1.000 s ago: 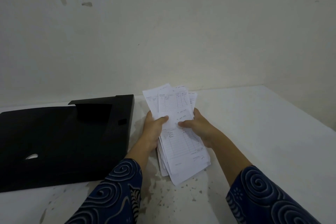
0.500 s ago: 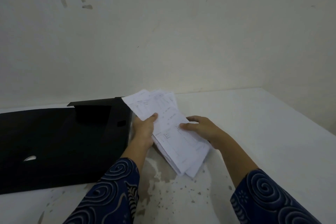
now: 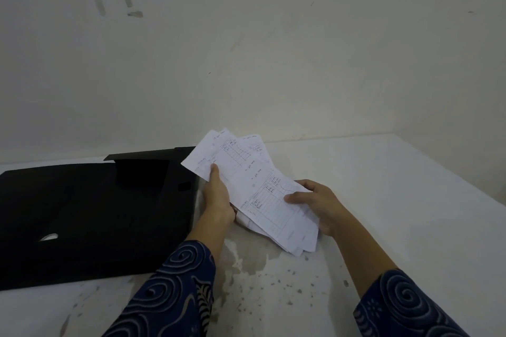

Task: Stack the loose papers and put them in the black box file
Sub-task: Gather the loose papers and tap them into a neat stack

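Observation:
A fanned bundle of white printed papers [image 3: 254,186] is held above the table, tilted with its top end toward the upper left. My left hand [image 3: 217,200] grips the bundle's left edge, thumb on top. My right hand [image 3: 319,204] holds the right side, thumb pressed on the top sheet. The black box file [image 3: 90,216] lies flat on the table just left of my left hand, with a raised black flap at its far edge. The papers' upper corner overlaps the file's far right corner in view.
The white table [image 3: 383,227] carries stains and dark specks near its front. A pale wall [image 3: 273,49] rises right behind it. The table's right edge runs diagonally at the far right. A small white mark [image 3: 49,236] shows on the box file.
The bundle swung from upright to leaning left toward the box file. My right thumb slid toward the lower right of the top sheet; both hands kept their grip.

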